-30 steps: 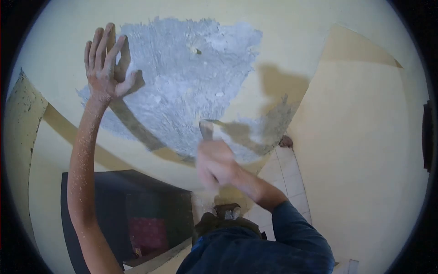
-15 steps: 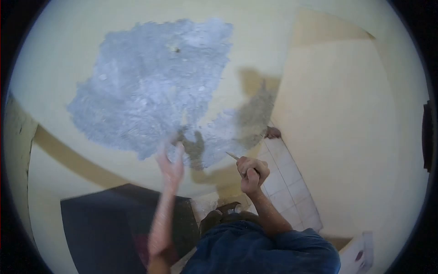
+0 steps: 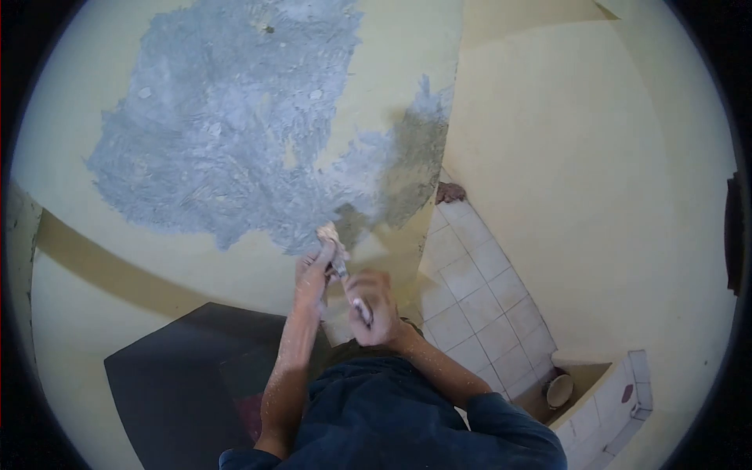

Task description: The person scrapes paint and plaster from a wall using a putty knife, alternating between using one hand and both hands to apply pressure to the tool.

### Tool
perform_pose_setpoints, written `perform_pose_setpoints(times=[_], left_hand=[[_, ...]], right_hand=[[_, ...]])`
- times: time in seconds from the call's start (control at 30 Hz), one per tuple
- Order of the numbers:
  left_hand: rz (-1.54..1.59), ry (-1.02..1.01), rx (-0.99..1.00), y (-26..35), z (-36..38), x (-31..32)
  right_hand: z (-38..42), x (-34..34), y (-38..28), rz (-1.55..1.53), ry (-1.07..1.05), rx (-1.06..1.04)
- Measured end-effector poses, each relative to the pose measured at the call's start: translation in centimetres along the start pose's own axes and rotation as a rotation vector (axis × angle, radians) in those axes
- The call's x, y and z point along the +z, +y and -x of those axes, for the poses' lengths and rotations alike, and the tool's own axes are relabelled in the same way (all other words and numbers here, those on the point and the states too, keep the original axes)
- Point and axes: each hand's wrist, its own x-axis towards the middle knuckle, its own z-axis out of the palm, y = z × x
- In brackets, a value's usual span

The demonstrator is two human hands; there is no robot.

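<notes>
In my right hand (image 3: 374, 313) is the handle of a scraper, gripped in closed fingers that are smeared by motion. The scraper's narrow blade (image 3: 339, 268) points up and left, toward my left hand (image 3: 315, 274). My left fingers are pinched at the blade end, around a pale crumpled scrap (image 3: 329, 233) that looks like peeled paint. Whether the scrap sticks to the blade is hidden. Both hands are in front of the wall's lower part, just below a large grey patch (image 3: 219, 133) of bare, rough plaster with ragged edges of cream paint.
A dark panel-like piece (image 3: 180, 376) stands at lower left. To the right, a cream wall (image 3: 572, 172) meets a white tiled floor (image 3: 478, 305). A brownish rag-like lump (image 3: 450, 193) lies in the corner. A round bowl (image 3: 559, 390) sits beside a tiled ledge (image 3: 603, 415).
My right hand has brought the scraper leftward and down to my left hand. My left hand, open and blurred before, now has its fingers closed at the blade. The view has shifted.
</notes>
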Motion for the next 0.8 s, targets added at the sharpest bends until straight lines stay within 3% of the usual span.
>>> perform_pose_setpoints(times=[0.03, 0.13, 0.23, 0.33, 0.53, 0.8], left_hand=[[-0.037, 0.019, 0.076, 1.0, -0.7, -0.6], [-0.215, 0.143, 0.229, 1.1, -3.8, -2.1], [-0.338, 0.198, 0.42, 0.9, -7.0, -2.6], [-0.303, 0.26, 0.431, 2.6, -7.7, -1.8], [-0.299, 0.354, 0.472, 3.1, -10.0, -2.7], [-0.492, 0.5, 0.494, 2.7, -11.4, -2.9]], right_hand=[[-0.4, 0.5, 0.1, 0.068, 0.057, 0.112], [0.2, 3.5, 4.2, -0.193, 0.027, 0.423], [-0.7, 6.4, 7.5, -0.495, -0.152, 0.796], [-2.6, 8.0, 9.6, -0.638, -0.353, 0.896], [-3.9, 10.3, 10.0, -0.119, -0.082, 0.514], [-4.5, 10.8, 9.5, -0.042, -0.048, 0.481]])
